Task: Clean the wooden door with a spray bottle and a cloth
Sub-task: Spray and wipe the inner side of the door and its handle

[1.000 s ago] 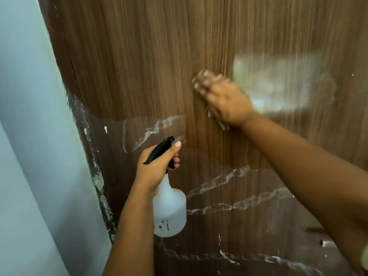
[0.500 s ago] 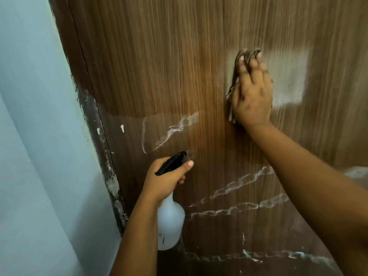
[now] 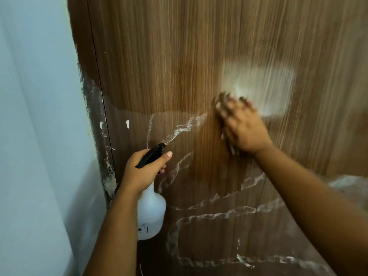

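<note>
- Wooden door [image 3: 199,56] fills the view from 11 through 5 o'clock; the upper panel looks clean apart from a pale patch [image 3: 264,86] at 1 o'clock.
- Right hand [image 3: 244,126], blurred, presses a cloth [image 3: 231,149] flat to the door near centre, fingers spread.
- Left hand [image 3: 143,170] grips the spray bottle [image 3: 151,218] by its neck at 7 o'clock, nozzle toward the door.
- White streaks [image 3: 209,216] at 5 to 6 o'clock and the crusted edge [image 3: 95,116] at 9 remain; roughly half seems left.
</note>
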### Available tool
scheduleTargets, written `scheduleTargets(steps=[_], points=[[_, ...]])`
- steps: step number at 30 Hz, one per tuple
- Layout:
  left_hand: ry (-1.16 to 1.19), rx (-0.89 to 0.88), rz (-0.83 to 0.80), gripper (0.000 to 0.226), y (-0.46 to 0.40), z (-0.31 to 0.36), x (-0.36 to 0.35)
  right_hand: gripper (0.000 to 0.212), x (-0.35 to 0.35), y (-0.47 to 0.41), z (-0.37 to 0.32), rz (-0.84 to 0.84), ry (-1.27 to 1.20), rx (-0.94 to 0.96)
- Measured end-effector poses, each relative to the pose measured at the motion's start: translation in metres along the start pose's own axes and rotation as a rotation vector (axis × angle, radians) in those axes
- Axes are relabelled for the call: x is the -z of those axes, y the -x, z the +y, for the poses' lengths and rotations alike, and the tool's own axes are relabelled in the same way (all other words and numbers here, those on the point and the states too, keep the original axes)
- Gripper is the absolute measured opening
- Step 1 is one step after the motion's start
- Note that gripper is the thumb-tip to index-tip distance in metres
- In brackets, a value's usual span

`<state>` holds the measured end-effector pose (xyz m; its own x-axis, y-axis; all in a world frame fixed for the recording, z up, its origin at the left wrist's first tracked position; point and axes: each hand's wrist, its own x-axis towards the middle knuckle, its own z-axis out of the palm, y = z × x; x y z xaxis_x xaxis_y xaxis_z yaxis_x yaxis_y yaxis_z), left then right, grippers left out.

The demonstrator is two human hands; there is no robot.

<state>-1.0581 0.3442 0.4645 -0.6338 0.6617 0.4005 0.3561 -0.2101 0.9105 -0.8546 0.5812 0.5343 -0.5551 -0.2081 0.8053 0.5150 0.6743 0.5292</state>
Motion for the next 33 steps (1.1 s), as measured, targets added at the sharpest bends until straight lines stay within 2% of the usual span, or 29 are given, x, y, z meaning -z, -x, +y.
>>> scheduleTargets(steps=[3,5,8,10,12,14,17,20,21,22,24,25,27,30,33], points=[[0.009,0.009,0.003,0.034,0.006,-0.004,-0.001,0.054,0.015,-0.049,0.033,0.164,-0.038,-0.379],[0.032,0.045,-0.031,0.033,0.011,-0.006,-0.001,0.053,0.015,-0.063,0.025,0.233,-0.008,-0.541],[0.035,0.075,-0.088,0.023,0.017,-0.008,-0.003,0.056,0.008,-0.068,0.007,0.319,-0.102,-0.643],[0.029,0.042,-0.032,0.028,0.021,-0.006,-0.003,0.062,0.006,-0.071,-0.004,0.336,-0.196,-0.644],[0.029,-0.008,0.04,0.036,0.022,-0.002,-0.001,0.061,0.003,-0.074,-0.027,0.312,-0.172,-0.492],[0.02,-0.036,0.085,0.043,0.023,0.004,0.001,0.051,-0.008,-0.063,-0.054,0.242,-0.172,-0.177],[0.06,-0.035,0.176,0.054,0.024,0.01,0.004,0.047,-0.022,-0.026,-0.094,0.001,-0.27,0.27],[0.156,-0.021,0.212,0.068,0.028,0.017,0.01,0.047,-0.021,-0.003,-0.105,-0.223,-0.098,0.769],[0.181,-0.016,0.221,0.07,0.029,0.019,0.012,0.048,-0.021,-0.008,-0.101,-0.244,-0.101,0.834],[0.191,-0.013,0.228,0.073,0.03,0.021,0.014,0.047,-0.02,-0.02,-0.095,-0.275,-0.114,0.816],[0.158,-0.002,0.219,0.08,0.03,0.021,0.017,0.04,-0.01,-0.052,-0.081,-0.183,-0.22,0.663],[0.12,0.004,0.201,0.079,0.031,0.021,0.018,0.042,-0.005,-0.068,-0.07,-0.137,-0.255,0.576],[0.059,0.02,0.194,0.067,0.034,0.019,0.019,0.044,0.01,-0.104,-0.049,-0.024,-0.271,0.308],[0.027,0.039,0.246,0.057,0.038,0.015,0.023,0.045,0.018,-0.141,-0.026,0.149,-0.167,0.044],[-0.003,0.061,0.27,0.056,0.04,0.011,0.031,0.045,0.014,-0.155,-0.035,0.232,-0.118,-0.085]])
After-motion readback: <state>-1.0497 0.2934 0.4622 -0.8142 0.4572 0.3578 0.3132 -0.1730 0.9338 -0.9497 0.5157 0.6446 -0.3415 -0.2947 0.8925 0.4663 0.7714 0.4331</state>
